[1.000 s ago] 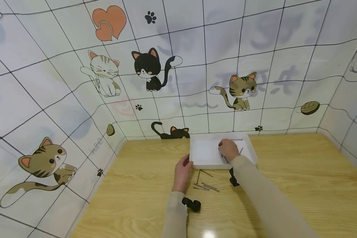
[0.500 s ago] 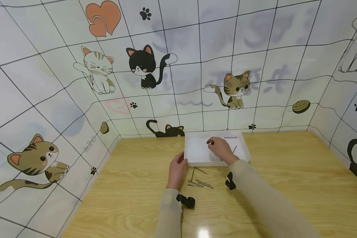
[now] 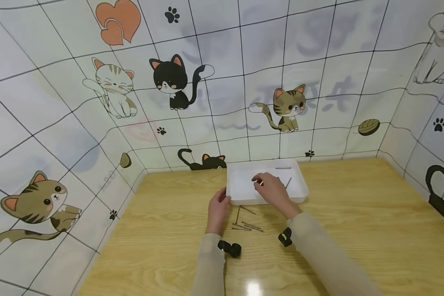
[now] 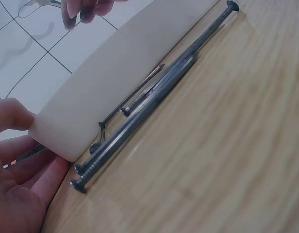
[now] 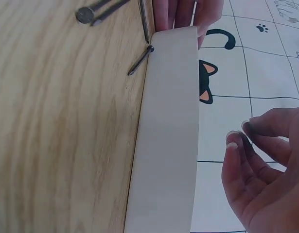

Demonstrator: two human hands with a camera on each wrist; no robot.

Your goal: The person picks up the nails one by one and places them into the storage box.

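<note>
At least two nails (image 3: 283,167) lie in the tray (image 3: 240,179); several remain on the tabletop (image 3: 151,230). The left hand (image 3: 217,209) pinches the tray's near-left corner; the right hand (image 3: 274,191), loosely curled, seemingly empty, hangs over it.

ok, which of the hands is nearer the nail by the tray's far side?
Right. The right hand is over the tray, on the near side of that nail; the left hand is at the tray's near left corner.

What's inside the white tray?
Seen in the tray: one nail along the back, another nail angled nearer the right grip. Whatever lies beneath that grip is hidden.
</note>
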